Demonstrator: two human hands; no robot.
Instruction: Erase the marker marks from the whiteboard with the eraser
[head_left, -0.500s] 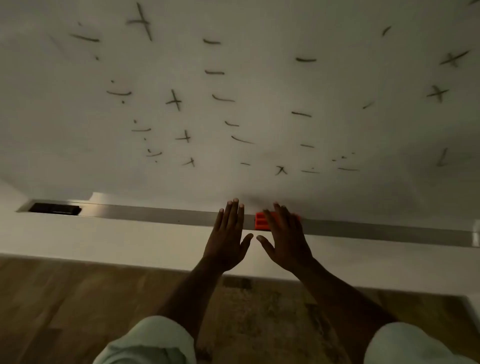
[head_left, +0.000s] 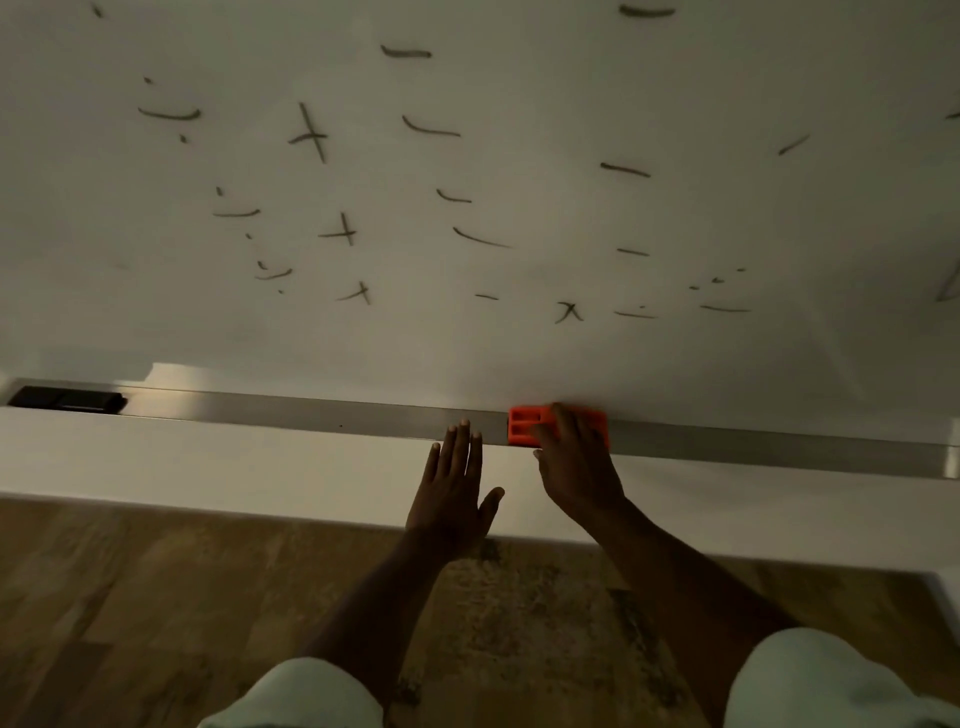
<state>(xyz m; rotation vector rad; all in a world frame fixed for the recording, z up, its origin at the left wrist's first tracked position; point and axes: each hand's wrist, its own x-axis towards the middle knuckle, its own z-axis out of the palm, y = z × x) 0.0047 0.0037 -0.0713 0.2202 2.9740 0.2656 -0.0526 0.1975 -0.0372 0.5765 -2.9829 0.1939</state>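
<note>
The whiteboard (head_left: 519, 130) fills the upper half of the view and carries several dark marker marks, such as a cross (head_left: 310, 134) and a dash (head_left: 625, 169). Along its lower edge runs a metal tray (head_left: 260, 410), and an orange eraser (head_left: 523, 426) lies in it. My right hand (head_left: 576, 467) rests on the eraser: the fingers are curled over its top and the thumb is at its near left edge. My left hand (head_left: 452, 488) is just left of it, flat and open, with its fingertips at the tray's front lip.
A black object (head_left: 67, 400) lies at the tray's far left end. A white ledge (head_left: 208, 462) runs below the tray, with wood-patterned floor (head_left: 156, 597) beneath it. Pale sleeves show at the bottom edge.
My right hand's fingers have slid farther over the eraser and curled onto it. My left hand has barely moved. The marks sit higher in the view.
</note>
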